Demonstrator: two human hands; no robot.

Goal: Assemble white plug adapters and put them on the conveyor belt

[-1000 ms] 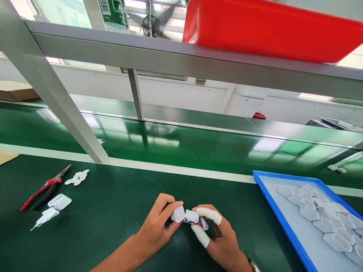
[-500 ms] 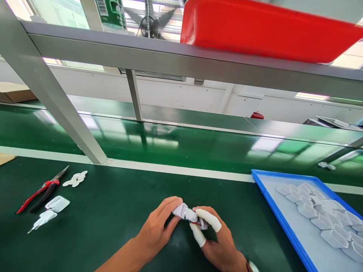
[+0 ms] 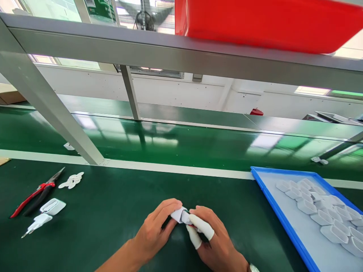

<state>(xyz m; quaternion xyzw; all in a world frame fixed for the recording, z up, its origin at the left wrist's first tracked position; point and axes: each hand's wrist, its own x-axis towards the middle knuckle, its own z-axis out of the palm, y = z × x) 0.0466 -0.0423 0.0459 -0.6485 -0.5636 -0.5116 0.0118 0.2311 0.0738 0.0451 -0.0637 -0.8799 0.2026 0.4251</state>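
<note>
At the surface's (image 3: 113,211) near edge, the left hand (image 3: 153,232) and right hand (image 3: 218,245) each grip closed on one white plug (image 3: 181,216), pliers (image 3: 34,192) lying far left.

— How are your hands sitting?

— My left hand (image 3: 154,230) is curling in from the left, thumb and fingers pinching. My right hand (image 3: 211,241) is meeting it fingertip to fingertip.

— Anything on the fingers?

— I'm wearing white cots on my right thumb and forefinger (image 3: 202,227).
</note>
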